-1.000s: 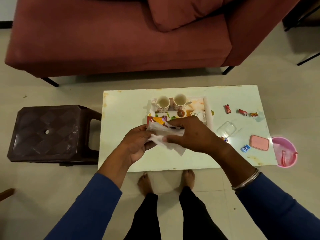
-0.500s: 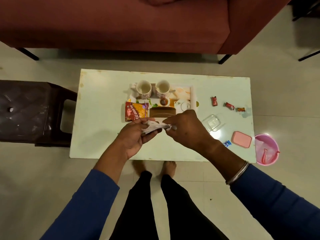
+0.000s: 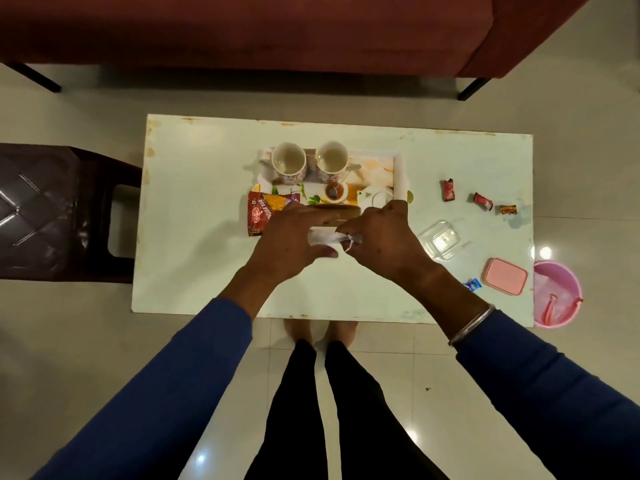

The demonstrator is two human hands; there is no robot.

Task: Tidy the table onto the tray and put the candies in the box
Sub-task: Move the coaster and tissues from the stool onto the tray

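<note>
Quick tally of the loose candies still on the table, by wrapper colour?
Red candies: 2
Orange-brown candy: 1
Blue candy: 1
Total: 4, all outside the clear box.

pale green table (image 3: 207, 202), floral-patterned cups (image 3: 289, 162), red-and-yellow snack packet (image 3: 265, 211), pink lid (image 3: 505, 280) (bucket (image 3: 557, 294) pink too), red candies (image 3: 447, 189), maroon sofa (image 3: 242, 29), blue sleeves (image 3: 180, 375).

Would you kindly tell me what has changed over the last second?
Both hands, left and right, have folded the white tissue from a loose sheet into a small wad, still gripped between them. Cups, candies, clear box and pink lid stayed put.
</note>
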